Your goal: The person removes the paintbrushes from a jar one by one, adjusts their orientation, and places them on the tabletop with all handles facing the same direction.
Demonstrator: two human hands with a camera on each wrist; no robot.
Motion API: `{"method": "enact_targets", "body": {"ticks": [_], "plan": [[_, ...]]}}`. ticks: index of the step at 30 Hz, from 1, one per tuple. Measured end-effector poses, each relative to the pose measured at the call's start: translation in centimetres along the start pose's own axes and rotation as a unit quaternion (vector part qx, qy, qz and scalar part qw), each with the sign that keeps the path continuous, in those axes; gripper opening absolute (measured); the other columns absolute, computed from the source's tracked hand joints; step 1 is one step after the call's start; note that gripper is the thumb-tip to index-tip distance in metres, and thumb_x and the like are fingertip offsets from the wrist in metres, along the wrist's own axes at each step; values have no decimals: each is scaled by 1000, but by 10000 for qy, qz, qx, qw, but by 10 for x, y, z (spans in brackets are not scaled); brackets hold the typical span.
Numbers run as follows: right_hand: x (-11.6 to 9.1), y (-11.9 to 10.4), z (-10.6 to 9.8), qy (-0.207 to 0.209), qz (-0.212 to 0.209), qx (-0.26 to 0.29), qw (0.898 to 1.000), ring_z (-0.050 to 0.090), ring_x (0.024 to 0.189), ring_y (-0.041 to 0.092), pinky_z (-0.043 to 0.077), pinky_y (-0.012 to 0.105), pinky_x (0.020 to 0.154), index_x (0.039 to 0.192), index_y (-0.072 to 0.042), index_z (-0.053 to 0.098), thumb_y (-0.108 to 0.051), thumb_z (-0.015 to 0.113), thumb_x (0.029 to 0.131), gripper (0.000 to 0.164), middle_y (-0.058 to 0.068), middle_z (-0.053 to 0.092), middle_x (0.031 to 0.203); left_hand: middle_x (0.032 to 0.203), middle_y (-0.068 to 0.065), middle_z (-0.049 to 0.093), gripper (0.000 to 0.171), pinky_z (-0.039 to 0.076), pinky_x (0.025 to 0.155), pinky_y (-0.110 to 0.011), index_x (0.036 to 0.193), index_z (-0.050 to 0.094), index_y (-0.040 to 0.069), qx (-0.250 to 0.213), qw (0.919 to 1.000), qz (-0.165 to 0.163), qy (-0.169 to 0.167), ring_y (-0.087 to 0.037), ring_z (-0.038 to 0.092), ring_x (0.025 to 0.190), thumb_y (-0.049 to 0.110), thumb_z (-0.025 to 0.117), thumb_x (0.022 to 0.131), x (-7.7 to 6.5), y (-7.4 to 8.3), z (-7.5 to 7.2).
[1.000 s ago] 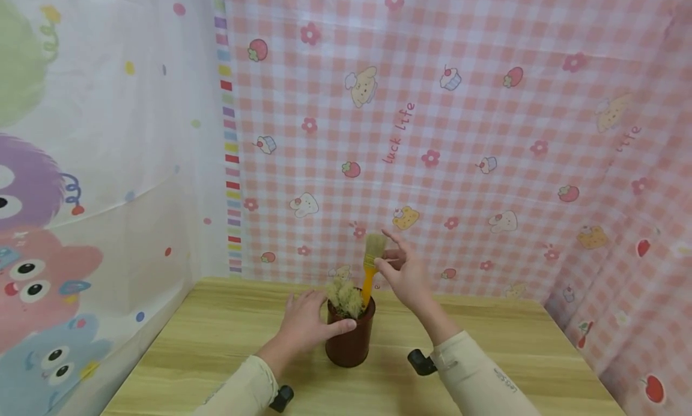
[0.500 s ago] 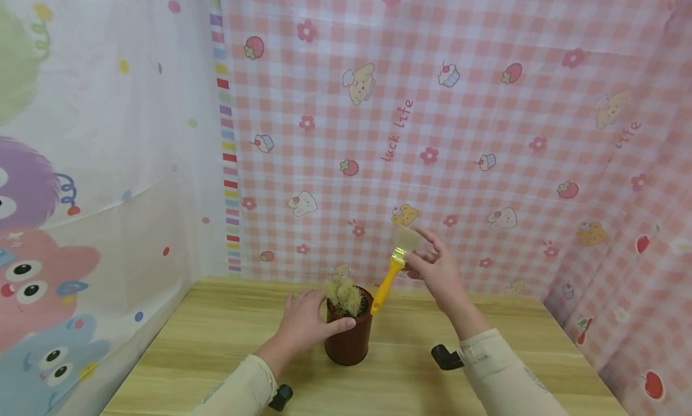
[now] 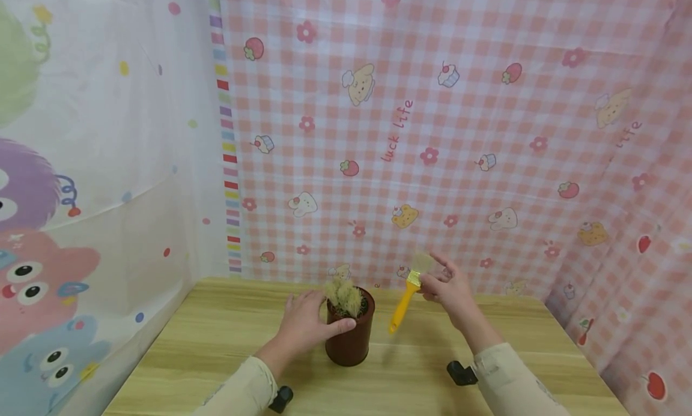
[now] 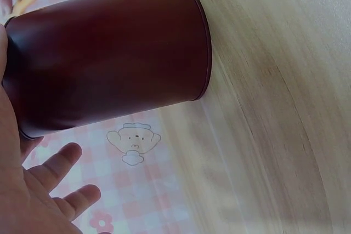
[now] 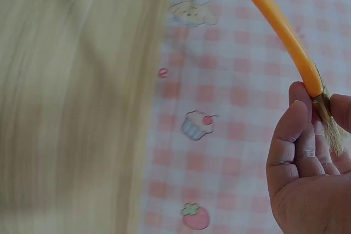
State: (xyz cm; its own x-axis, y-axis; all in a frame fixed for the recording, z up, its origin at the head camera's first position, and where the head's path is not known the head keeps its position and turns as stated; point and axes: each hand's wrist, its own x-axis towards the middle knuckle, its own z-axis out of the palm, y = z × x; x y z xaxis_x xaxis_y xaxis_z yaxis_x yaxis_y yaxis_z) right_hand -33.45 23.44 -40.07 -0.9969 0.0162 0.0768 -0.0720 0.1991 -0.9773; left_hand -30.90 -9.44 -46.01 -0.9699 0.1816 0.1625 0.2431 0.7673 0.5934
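Observation:
A dark brown cylindrical cup (image 3: 348,344) stands upright on the wooden table, with pale bristly tufts (image 3: 346,297) showing at its mouth. My left hand (image 3: 308,320) holds the cup near its rim, thumb on the near side; in the left wrist view the smooth wall of the cup (image 4: 109,58) fills the upper left. To the right of the cup and above the table, my right hand (image 3: 451,290) pinches a paintbrush (image 3: 401,313) at its metal band. Its yellow handle slants down to the left and its bristles point up. The handle (image 5: 285,31) is clear in the right wrist view.
A pink checked cloth (image 3: 432,134) hangs behind the wooden table (image 3: 243,320), and a white cartoon-printed cloth (image 3: 135,182) hangs at the left. Black wrist-camera mounts (image 3: 461,373) show beside both sleeves.
The paintbrush has come out of the cup, moving right and then downward in my right hand. My left hand stays on the cup.

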Motion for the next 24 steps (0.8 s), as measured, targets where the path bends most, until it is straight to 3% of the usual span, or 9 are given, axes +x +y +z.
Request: {"method": "enact_targets", "body": {"ticks": [13, 24], "plan": [[2, 32, -4, -15, 367, -145, 9992, 77, 92, 21, 66, 36, 85, 168, -13, 36, -9, 70, 103, 73, 18, 76, 115, 159, -18, 55, 110, 15, 129, -73, 156, 54, 5, 41, 10000, -2, -8, -44, 42, 155, 85, 69, 82, -1, 1, 0], [-3, 53, 6, -443, 531, -366, 9969, 79, 91, 25, 64, 38, 84, 165, -9, 38, -13, 70, 104, 69, 17, 80, 114, 160, -18, 55, 109, 13, 130, -72, 155, 54, 4, -35, 10000, -39, -13, -44, 41, 155, 84, 70, 82, -3, 2, -2]]}}
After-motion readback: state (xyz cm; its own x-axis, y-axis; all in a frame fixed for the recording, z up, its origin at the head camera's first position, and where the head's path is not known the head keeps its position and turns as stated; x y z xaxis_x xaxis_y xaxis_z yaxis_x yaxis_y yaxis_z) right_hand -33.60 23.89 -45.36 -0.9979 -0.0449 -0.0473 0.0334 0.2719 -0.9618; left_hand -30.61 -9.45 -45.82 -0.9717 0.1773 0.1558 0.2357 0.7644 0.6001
